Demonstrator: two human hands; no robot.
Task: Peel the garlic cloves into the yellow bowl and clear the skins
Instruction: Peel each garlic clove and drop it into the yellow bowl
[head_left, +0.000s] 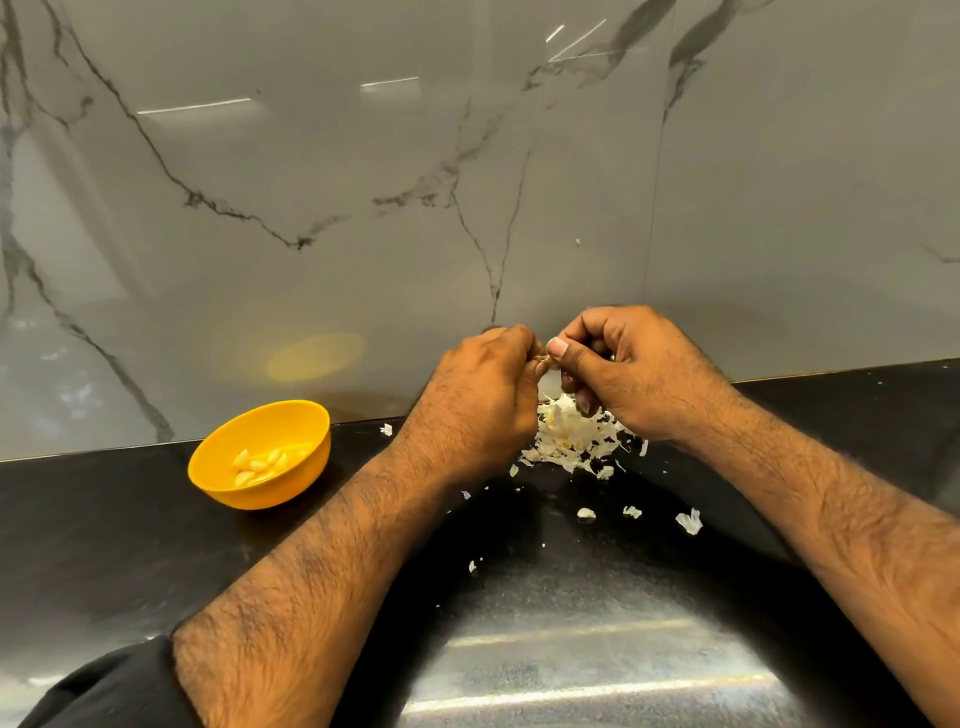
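Observation:
Both hands meet above a heap of white garlic skins (569, 439) on the black counter. My left hand (480, 400) and my right hand (626, 369) have curled fingers and pinch one garlic clove (549, 371) between them; only a sliver of it shows. The yellow bowl (306, 415) stands to the left near the wall, tilted slightly, with several peeled cloves (260, 465) inside.
A grey marble wall (467, 182) rises right behind the hands. Loose bits of skin (688, 520) lie scattered on the black counter (130, 545) in front of the heap and one near the wall (386, 429). A dark sleeve (104, 691) shows at bottom left.

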